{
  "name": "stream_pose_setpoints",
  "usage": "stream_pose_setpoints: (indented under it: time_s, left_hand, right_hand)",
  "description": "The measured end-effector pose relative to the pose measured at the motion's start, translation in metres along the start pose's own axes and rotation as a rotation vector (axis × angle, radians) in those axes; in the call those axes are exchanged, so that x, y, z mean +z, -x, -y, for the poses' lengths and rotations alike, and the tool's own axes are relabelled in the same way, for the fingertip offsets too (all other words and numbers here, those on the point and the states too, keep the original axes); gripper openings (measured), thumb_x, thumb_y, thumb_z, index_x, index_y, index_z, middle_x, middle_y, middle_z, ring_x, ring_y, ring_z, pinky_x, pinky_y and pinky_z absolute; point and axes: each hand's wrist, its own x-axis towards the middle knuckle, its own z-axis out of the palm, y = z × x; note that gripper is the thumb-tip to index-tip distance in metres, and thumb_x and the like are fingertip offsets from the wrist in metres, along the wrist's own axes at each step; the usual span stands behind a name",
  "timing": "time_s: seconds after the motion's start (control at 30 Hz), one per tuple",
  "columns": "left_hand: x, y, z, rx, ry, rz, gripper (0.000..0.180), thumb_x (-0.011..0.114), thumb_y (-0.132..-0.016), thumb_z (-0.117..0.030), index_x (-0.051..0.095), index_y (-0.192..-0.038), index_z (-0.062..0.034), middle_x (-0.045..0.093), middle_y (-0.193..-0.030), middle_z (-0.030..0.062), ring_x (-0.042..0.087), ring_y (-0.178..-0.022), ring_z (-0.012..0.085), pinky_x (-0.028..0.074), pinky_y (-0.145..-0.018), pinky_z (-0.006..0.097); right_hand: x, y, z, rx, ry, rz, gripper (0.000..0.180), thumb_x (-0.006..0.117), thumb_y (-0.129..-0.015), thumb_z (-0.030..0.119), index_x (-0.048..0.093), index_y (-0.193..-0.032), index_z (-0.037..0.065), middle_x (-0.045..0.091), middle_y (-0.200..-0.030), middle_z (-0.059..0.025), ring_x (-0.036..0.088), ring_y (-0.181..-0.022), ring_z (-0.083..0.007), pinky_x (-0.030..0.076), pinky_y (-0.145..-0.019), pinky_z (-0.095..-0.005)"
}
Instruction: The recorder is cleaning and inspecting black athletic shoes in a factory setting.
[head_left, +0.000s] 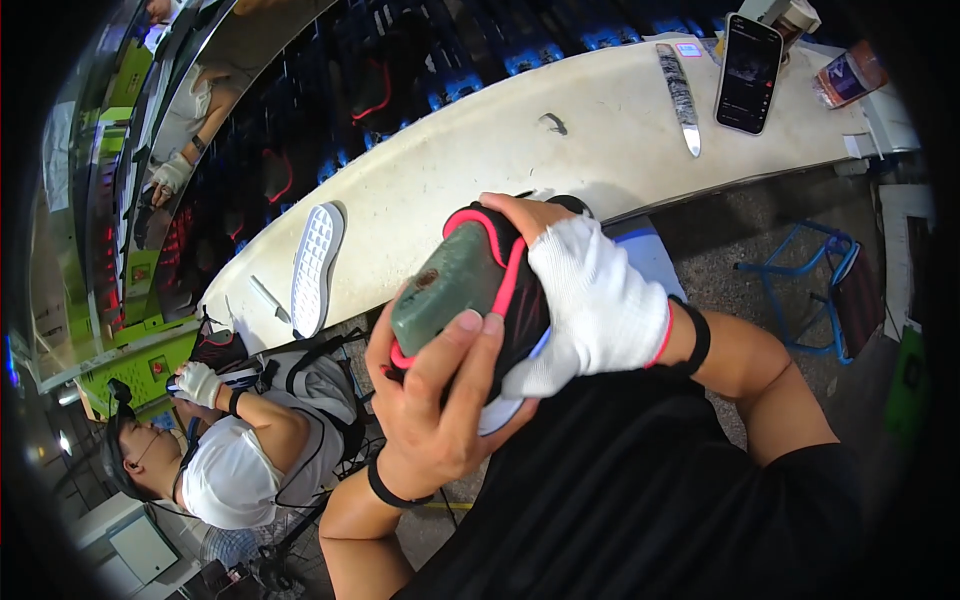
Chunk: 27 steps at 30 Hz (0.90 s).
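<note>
Between my two hands, close to my body, is a black shoe [527, 310] with pink trim. A smooth green shoe last [452, 278] fills its opening and faces up. My left hand [435, 405], bare, wraps the shoe from below and the left, with fingertips on the last's edge. My right hand [600, 295], in a white glove with bare fingertips, is closed round the shoe's right side. A pale, blue-edged part shows under the shoe, mostly hidden by my fingers. On the white bench [450, 150] beyond lies a loose white-and-grey sole [316, 268].
On the bench lie a wrapped blade [680, 100], a phone [750, 73], a bottle [850, 75] and a dark scrap [553, 124]. Behind runs a roller conveyor [460, 85] carrying dark shoes. A gloved co-worker [240, 465] sits left; a blue-framed stool [800, 270] stands right.
</note>
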Motion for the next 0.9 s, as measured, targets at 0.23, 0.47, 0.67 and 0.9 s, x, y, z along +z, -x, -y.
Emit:
stream_pose_setpoints:
  time_s: [0.23, 0.47, 0.67, 0.9]
  left_hand:
    - [0.004, 0.008, -0.001, -0.041, 0.002, -0.056, 0.091, 0.099, -0.072, -0.042, 0.065, -0.145, -0.0005, 0.06, -0.138, 0.0166, 0.059, -0.128, 0.0333, 0.039, -0.117, 0.058]
    - [0.019, 0.019, 0.007, -0.085, 0.073, -0.183, 0.086, 0.102, -0.067, -0.033, 0.065, -0.14, -0.0072, 0.064, -0.133, 0.0149, 0.064, -0.122, 0.0328, 0.047, -0.11, 0.061]
    - [0.02, 0.03, 0.028, -0.02, 0.134, -0.23, 0.084, 0.104, -0.068, -0.036, 0.057, -0.133, -0.0096, 0.063, -0.135, 0.0179, 0.061, -0.125, 0.0361, 0.043, -0.115, 0.057]
    - [-0.085, -0.015, 0.075, 0.299, -0.217, -0.345, 0.07, 0.099, -0.08, -0.042, 0.056, -0.124, -0.0078, 0.068, -0.131, 0.0266, 0.068, -0.115, 0.0422, 0.053, -0.101, 0.058]
  right_hand:
    - [-0.016, -0.01, -0.031, 0.082, -0.193, 0.177, 0.138, 0.094, -0.054, 0.08, 0.051, -0.158, 0.0, 0.072, -0.137, -0.0221, 0.071, -0.123, -0.039, 0.055, -0.106, -0.0447]
    - [0.016, -0.003, -0.062, 0.249, -0.489, -0.162, 0.037, 0.058, -0.114, 0.029, 0.076, -0.11, -0.003, 0.079, -0.099, -0.0183, 0.078, -0.092, -0.0273, 0.058, -0.086, -0.0355]
    - [-0.01, -0.01, -0.086, 0.539, -0.853, -0.361, 0.042, 0.053, -0.117, 0.033, 0.073, -0.108, -0.003, 0.078, -0.084, -0.0118, 0.078, -0.083, -0.0195, 0.059, -0.084, -0.0332]
    - [-0.042, 0.015, -0.134, 0.171, -0.016, -0.544, 0.01, 0.077, -0.099, 0.015, 0.074, -0.096, 0.006, 0.069, -0.079, -0.0114, 0.069, -0.071, -0.0294, 0.055, -0.066, -0.0406]
